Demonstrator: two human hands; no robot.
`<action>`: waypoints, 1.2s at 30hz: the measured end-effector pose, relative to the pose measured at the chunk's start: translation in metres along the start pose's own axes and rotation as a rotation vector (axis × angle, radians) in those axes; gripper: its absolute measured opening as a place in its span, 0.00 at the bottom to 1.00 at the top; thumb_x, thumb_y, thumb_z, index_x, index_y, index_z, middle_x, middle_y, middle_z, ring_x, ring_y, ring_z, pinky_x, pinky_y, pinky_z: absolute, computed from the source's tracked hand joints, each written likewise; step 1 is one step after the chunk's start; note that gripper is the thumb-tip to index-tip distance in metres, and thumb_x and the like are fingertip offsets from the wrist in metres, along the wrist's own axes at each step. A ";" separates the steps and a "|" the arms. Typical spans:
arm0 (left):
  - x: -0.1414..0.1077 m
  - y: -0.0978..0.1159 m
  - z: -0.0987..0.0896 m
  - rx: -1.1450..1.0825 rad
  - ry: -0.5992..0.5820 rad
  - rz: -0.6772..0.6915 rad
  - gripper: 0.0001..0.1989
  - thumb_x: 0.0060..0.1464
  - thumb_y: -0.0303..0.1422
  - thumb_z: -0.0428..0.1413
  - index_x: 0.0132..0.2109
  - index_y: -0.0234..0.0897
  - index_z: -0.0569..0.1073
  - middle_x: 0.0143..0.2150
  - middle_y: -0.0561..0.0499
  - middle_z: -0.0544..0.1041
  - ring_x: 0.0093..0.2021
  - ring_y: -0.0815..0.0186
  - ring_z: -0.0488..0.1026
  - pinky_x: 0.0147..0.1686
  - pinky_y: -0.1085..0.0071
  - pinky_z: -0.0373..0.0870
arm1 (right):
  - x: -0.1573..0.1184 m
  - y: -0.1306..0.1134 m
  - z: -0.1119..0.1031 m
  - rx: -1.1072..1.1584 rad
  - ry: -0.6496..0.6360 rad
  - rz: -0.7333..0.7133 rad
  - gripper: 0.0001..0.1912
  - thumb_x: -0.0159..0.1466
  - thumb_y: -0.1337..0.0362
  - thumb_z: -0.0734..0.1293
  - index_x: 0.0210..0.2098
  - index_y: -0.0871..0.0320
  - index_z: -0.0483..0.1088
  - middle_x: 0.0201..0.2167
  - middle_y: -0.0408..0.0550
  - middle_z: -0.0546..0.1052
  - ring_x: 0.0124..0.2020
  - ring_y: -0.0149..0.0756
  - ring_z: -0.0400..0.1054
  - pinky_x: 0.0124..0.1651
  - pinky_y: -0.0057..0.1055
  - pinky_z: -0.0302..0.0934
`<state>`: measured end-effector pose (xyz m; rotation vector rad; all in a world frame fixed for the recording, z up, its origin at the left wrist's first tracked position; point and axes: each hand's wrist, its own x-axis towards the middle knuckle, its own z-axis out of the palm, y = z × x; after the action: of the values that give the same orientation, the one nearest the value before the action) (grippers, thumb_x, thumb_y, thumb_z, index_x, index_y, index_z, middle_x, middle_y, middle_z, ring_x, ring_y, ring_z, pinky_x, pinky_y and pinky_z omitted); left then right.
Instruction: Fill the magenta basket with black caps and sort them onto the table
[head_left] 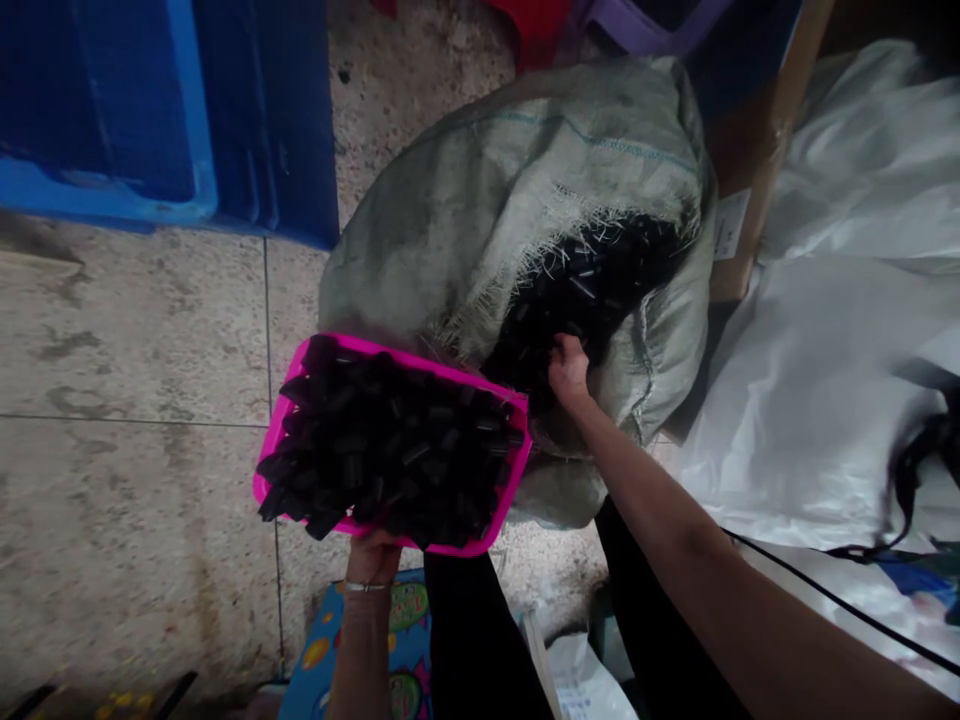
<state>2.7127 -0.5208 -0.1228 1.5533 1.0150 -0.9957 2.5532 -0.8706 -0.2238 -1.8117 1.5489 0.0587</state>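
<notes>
A bright pink plastic basket (516, 478) is heaped with small black plastic pieces (405, 440). My left hand (373, 556) grips its near rim from below, with the fingers hidden under the basket. Just right of it, a large woven sack (442, 220) lies with a frayed opening full of similar black pieces (592, 280). Into this opening reaches my right hand (569, 370), its fingers curled among the pieces. Whatever those fingers hold is hidden. The basket's right end overlaps the lower edge of the sack's opening.
A blue plastic crate (262, 120) stands at the upper left on the tiled floor (150, 330). Beside the sack at right are a cardboard box (761, 200) and large white bags (832, 400). Red (532, 30) and purple (652, 30) plastic items lie beyond it. A patterned blue box (409, 640) sits below my left hand.
</notes>
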 end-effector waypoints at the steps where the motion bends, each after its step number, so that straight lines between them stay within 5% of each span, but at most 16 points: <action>1: 0.001 0.000 -0.001 0.003 0.004 -0.005 0.23 0.21 0.17 0.52 0.30 0.37 0.78 0.30 0.54 0.80 0.31 0.64 0.74 0.32 0.71 0.73 | 0.008 -0.001 0.003 -0.021 -0.025 -0.003 0.14 0.61 0.71 0.55 0.43 0.62 0.68 0.41 0.57 0.72 0.44 0.43 0.67 0.48 0.38 0.61; 6: 0.003 -0.004 -0.007 0.014 0.007 -0.025 0.22 0.23 0.18 0.51 0.30 0.39 0.77 0.31 0.53 0.80 0.35 0.62 0.75 0.34 0.70 0.73 | 0.011 -0.022 0.026 -0.054 -0.168 -0.039 0.13 0.60 0.59 0.67 0.42 0.60 0.71 0.46 0.57 0.71 0.46 0.46 0.67 0.48 0.38 0.62; 11: 0.004 -0.004 -0.010 0.028 0.020 -0.011 0.24 0.23 0.18 0.52 0.33 0.40 0.78 0.33 0.53 0.80 0.36 0.61 0.75 0.35 0.69 0.73 | 0.012 -0.033 0.038 0.047 -0.182 0.024 0.11 0.57 0.60 0.69 0.37 0.59 0.71 0.50 0.57 0.69 0.49 0.47 0.65 0.48 0.39 0.62; 17: 0.006 0.002 -0.015 0.013 0.023 0.000 0.24 0.22 0.16 0.53 0.32 0.37 0.77 0.32 0.54 0.80 0.34 0.62 0.74 0.33 0.70 0.73 | 0.033 -0.009 -0.020 0.382 -0.149 0.134 0.13 0.62 0.59 0.58 0.41 0.59 0.68 0.36 0.50 0.73 0.37 0.38 0.71 0.40 0.37 0.68; 22: 0.007 0.000 -0.017 0.000 0.038 -0.024 0.25 0.23 0.17 0.51 0.33 0.38 0.78 0.33 0.54 0.80 0.35 0.63 0.75 0.33 0.71 0.72 | 0.030 0.016 -0.064 0.458 -0.235 0.128 0.10 0.59 0.61 0.60 0.36 0.56 0.70 0.33 0.47 0.75 0.37 0.38 0.71 0.38 0.38 0.70; 25: 0.005 0.000 -0.014 -0.007 0.019 -0.025 0.25 0.22 0.16 0.51 0.33 0.37 0.78 0.33 0.53 0.80 0.36 0.62 0.75 0.34 0.71 0.73 | 0.026 0.018 -0.049 0.264 -0.285 0.166 0.10 0.59 0.60 0.63 0.34 0.58 0.72 0.30 0.46 0.75 0.36 0.39 0.71 0.38 0.38 0.69; 31: 0.001 0.002 -0.010 0.003 0.008 -0.023 0.26 0.23 0.16 0.52 0.34 0.39 0.77 0.33 0.54 0.80 0.36 0.62 0.76 0.35 0.70 0.73 | 0.012 0.000 0.014 -0.251 -0.389 0.171 0.11 0.56 0.72 0.67 0.38 0.60 0.75 0.44 0.56 0.75 0.47 0.45 0.71 0.48 0.36 0.65; 36: 0.000 0.002 -0.011 0.021 -0.001 -0.029 0.25 0.23 0.16 0.52 0.33 0.38 0.77 0.32 0.53 0.80 0.39 0.59 0.75 0.40 0.65 0.73 | 0.007 -0.006 0.032 -0.467 -0.437 0.155 0.13 0.66 0.65 0.64 0.48 0.62 0.70 0.51 0.55 0.72 0.47 0.40 0.71 0.48 0.40 0.67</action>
<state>2.7162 -0.5106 -0.1207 1.5592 1.0319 -1.0299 2.5741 -0.8590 -0.2475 -1.8490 1.4236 0.8950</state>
